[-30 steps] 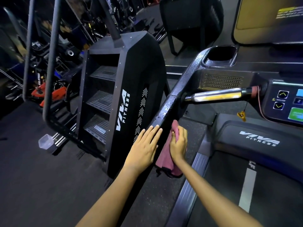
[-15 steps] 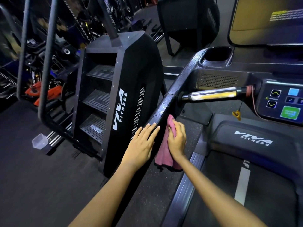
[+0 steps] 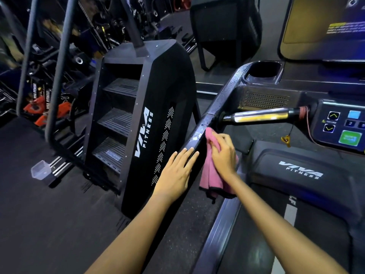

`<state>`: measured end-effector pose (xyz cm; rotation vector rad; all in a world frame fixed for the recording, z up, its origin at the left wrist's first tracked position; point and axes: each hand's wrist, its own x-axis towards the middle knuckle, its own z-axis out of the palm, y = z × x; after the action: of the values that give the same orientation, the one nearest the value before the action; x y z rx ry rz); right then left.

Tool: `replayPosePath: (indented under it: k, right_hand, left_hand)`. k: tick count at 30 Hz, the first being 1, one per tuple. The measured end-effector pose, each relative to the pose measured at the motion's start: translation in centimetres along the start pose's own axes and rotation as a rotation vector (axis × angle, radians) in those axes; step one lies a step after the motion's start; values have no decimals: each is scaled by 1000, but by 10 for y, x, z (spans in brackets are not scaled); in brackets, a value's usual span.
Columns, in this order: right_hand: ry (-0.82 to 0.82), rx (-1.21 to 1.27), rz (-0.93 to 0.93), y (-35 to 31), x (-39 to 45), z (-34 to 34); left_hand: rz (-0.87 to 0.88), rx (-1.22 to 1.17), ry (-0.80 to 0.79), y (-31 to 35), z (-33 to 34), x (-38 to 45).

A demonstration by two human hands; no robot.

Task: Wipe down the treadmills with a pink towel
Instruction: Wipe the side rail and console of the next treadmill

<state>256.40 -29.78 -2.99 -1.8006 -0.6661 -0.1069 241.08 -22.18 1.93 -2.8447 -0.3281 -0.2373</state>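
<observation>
Dark rubbery gym flooring runs under everything, speckled beside the treadmill. My pink towel is soft, bunched cloth with a dark stitched hem, hanging in folds against the inner face of the treadmill's left side rail, a glossy black bar flecked with droplets. My right hand is curled around the towel's upper part, pressing it to the rail just below the shiny metal grip bar. My left hand lies flat, fingers straight and together, on the rail's outer edge. Compared with a second ago, the towel and my right hand sit higher up the rail, closer to the grip bar, while my left hand is much where it was. Left of the rail a matte black stair machine with ribbed steps stands close, leaving a narrow gap. To the right, the treadmill belt lies open.
</observation>
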Motion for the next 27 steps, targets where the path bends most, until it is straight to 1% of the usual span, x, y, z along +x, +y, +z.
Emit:
replayPosePath:
  k: [2,3,5,7,9,12,14,17,18,21,23,25,26,27]
  right_hand:
    - [-17,-36,2,-9,20,-2]
    - [-53,-69,-37,-17,26,-3]
    - [-175,-147,-142,-30,27,-4]
    - [-296,-202,-241,-33,21,-12]
    - [-365,-228,-306,-31,18,-23]
    - [-396,-303,-301,-33,36,-28]
    - [-408,-424,-269,-38,54,-21]
    - [-478,-583,-334,-52,59,-15]
    - [-528,-574,-380,-53,55,-16]
    - [-643,-441,-482,-52,41,-33]
    - [-642,-460,-461,-48,49,-43]
    - [-571,-543,-378,-45,65,-37]
    - [-541,-596,-362,-47,70,-30]
    - [-527,-652,-385,-52,70,-22]
  left_hand:
    - [5,3,11,0,-1,0]
    - [8,10,23,0,-1,0]
    - [1,19,54,0,-1,1]
    - [-26,15,48,0,-2,1]
    - [-44,12,43,0,-2,1]
    - [-49,18,79,0,-1,1]
    - [-37,3,118,-1,0,1]
    - [-43,15,135,0,1,0]
    - [-50,25,141,0,1,0]
    - [-97,60,153,1,-1,0]
    - [-121,78,158,3,-2,0]
    - [-129,85,161,3,-2,-1]
    - [-132,88,162,2,-2,-1]
    - [-134,87,164,2,-2,-1]
